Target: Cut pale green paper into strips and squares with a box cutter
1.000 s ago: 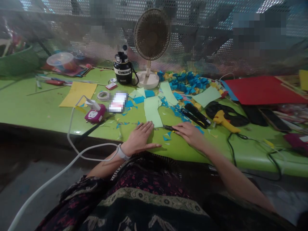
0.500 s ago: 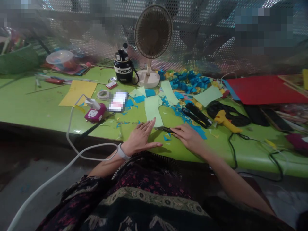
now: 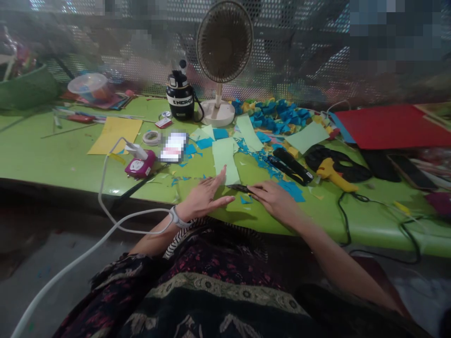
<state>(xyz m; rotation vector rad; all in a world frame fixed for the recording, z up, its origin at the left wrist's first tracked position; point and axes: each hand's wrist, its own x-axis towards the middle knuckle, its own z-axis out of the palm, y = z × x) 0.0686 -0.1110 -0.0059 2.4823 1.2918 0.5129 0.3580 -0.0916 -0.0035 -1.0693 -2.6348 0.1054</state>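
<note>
Two bare hands work at the near edge of the green counter (image 3: 42, 159). The left hand (image 3: 204, 199), with a white wristband (image 3: 178, 217), lies flat, its fingers (image 3: 214, 186) spread wide; the index fingertip touches the lower part of a pale green paper strip (image 3: 224, 159). The right hand (image 3: 275, 201) has its fingers (image 3: 262, 190) curled narrowly around the rear end of a slim dark metal tool (image 3: 239, 188), whose tip lies just below the strip. Blue paper scraps (image 3: 291, 190) lie beside the right hand. Farther back are a yellow hot-glue gun (image 3: 329, 171), a magenta power socket (image 3: 140, 164), a black ENERGY flask (image 3: 179, 101) and a white-based desk fan (image 3: 224, 42).
</note>
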